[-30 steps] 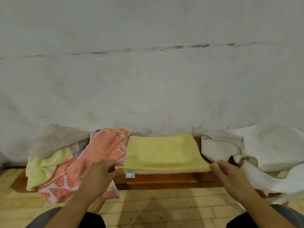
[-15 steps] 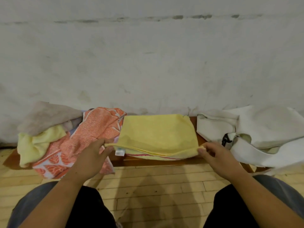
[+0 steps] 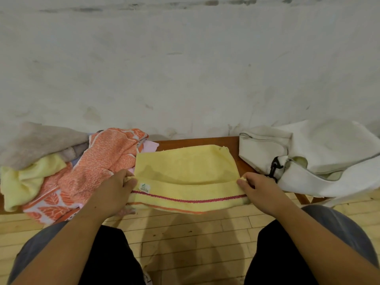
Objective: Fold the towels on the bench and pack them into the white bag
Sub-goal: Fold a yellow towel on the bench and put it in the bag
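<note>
Hands (image 3: 112, 192) (image 3: 258, 189) outstretched, pinching yellow towel (image 3: 186, 167) edge ends on bench (image 3: 197, 140)

Cannot read label (image 3: 144, 187) on yellow towel (image 3: 185, 167): too small. Cannot see most of bench (image 3: 197, 141) under towels and white bag (image 3: 329, 145) (only back strip bare). Cannot see bag's far side, cut by right edge; inside, only pale sliver. Cannot make out black clip (image 3: 274, 168) at bag mouth: blurred. Cannot tell how left hand (image 3: 112, 192) fingers lie beneath towel hem. Cannot see much of pink cloth (image 3: 151, 145), buried under orange towel (image 3: 107, 161). Cannot follow grey towel (image 3: 41, 140) past left edge.
</note>
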### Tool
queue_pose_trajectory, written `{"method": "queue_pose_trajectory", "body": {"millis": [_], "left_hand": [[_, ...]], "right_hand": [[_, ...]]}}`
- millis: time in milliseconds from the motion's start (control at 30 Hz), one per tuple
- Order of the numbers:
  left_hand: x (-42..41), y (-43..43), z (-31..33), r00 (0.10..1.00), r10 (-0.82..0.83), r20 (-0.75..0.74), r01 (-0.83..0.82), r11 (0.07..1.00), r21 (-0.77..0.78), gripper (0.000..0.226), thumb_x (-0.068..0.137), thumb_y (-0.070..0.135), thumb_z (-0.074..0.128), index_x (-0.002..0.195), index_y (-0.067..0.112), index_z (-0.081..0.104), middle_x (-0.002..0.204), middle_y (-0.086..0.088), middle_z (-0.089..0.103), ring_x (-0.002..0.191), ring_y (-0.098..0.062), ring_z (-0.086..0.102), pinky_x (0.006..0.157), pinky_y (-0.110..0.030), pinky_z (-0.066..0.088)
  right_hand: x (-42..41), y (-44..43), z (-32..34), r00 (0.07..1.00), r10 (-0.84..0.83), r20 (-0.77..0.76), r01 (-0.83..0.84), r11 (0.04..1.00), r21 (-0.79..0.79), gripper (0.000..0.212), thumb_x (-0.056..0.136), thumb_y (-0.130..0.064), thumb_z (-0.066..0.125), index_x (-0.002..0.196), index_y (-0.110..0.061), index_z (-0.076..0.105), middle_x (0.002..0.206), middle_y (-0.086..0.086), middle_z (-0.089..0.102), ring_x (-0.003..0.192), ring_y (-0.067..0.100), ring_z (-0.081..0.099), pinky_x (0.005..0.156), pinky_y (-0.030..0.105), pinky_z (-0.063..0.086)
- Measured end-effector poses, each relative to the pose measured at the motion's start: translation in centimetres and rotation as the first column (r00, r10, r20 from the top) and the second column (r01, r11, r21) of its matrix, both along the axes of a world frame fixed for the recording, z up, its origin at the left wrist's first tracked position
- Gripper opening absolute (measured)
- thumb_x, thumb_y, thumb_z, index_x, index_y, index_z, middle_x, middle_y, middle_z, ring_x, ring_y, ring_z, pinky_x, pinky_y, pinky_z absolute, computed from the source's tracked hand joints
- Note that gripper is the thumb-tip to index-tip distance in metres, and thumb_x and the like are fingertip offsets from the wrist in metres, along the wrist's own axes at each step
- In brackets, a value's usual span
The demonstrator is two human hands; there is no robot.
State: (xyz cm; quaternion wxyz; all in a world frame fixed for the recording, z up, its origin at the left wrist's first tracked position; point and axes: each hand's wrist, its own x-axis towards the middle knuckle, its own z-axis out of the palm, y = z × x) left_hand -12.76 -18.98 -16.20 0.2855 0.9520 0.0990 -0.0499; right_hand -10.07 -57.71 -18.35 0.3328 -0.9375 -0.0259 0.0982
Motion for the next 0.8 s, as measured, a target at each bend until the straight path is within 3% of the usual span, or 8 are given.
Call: {"method": "queue_pose_trajectory", "body": {"millis": [100, 267, 400, 500, 633, 800], "left_hand": [[1.0, 0.3, 0.2, 0.999, 0.016, -0.036, -0.016, 1.000, -0.002, 0.012, 0.103, 0.033, 0.051, 0.104, 0.024, 0.059, 0.087, -0.003, 0.066, 0.079, -0.020, 0.061, 0.068, -0.034, 0.045], [3.2, 0.3, 1.4, 0.995, -0.018, -0.094, 0.022, 0.999, 0.049, 0.012, 0.103, 0.034, 0.051, 0.101, 0.025, 0.059, 0.085, 0.002, 0.064, 0.076, -0.015, 0.058, 0.059, -0.030, 0.035], [6.0, -0.2, 1.7, 0.990, -0.094, -0.105, 0.108, 0.985, 0.137, 0.010, 0.103, 0.033, 0.051, 0.099, 0.026, 0.057, 0.089, 0.006, 0.062, 0.077, -0.010, 0.055, 0.061, -0.027, 0.034], [8.1, -0.5, 1.4, 0.990, -0.124, -0.064, 0.133, 0.977, 0.165, 0.011, 0.103, 0.034, 0.052, 0.103, 0.025, 0.058, 0.096, 0.001, 0.065, 0.083, -0.015, 0.057, 0.065, -0.031, 0.035], [9.6, -1.2, -0.3, 0.992, -0.126, -0.027, 0.129, 0.982, 0.138, 0.007, 0.102, 0.034, 0.052, 0.103, 0.029, 0.058, 0.091, 0.003, 0.065, 0.085, -0.018, 0.059, 0.065, -0.030, 0.036], [10.1, -1.9, -2.5, 0.982, -0.167, -0.082, 0.172, 0.984, 0.055, 0.010, 0.103, 0.032, 0.052, 0.097, 0.030, 0.061, 0.079, 0.006, 0.066, 0.062, -0.008, 0.060, 0.051, -0.018, 0.037]], "right_hand": [[0.7, -0.2, -0.3, 0.998, -0.036, -0.050, 0.035, 0.999, -0.031, 0.029, 0.104, -0.043, 0.049, 0.092, -0.021, 0.064, 0.085, 0.001, 0.068, 0.078, 0.017, 0.065, 0.073, 0.037, 0.056], [3.2, -0.3, 0.2, 0.987, 0.012, -0.162, -0.047, 0.976, -0.211, 0.028, 0.102, -0.043, 0.051, 0.089, -0.024, 0.065, 0.084, -0.002, 0.066, 0.077, 0.011, 0.062, 0.064, 0.027, 0.046], [6.2, 0.9, 0.4, 0.999, -0.005, -0.049, -0.005, 0.978, -0.210, 0.028, 0.102, -0.040, 0.053, 0.094, -0.018, 0.068, 0.093, 0.001, 0.067, 0.086, 0.015, 0.062, 0.073, 0.028, 0.052], [8.2, 2.0, 0.1, 1.000, -0.020, 0.023, 0.023, 0.991, -0.129, 0.028, 0.103, -0.038, 0.052, 0.107, -0.016, 0.068, 0.104, 0.001, 0.066, 0.098, 0.018, 0.061, 0.080, 0.030, 0.050], [9.5, 2.5, -1.3, 0.994, -0.109, 0.009, 0.108, 0.992, 0.065, 0.023, 0.105, -0.036, 0.050, 0.113, -0.026, 0.068, 0.103, -0.009, 0.067, 0.093, 0.010, 0.060, 0.072, 0.018, 0.048], [10.8, 2.7, -2.8, 0.983, -0.176, -0.054, 0.183, 0.965, 0.188, 0.022, 0.104, -0.040, 0.051, 0.112, -0.035, 0.071, 0.103, -0.014, 0.071, 0.095, 0.009, 0.066, 0.084, 0.030, 0.055]]}}
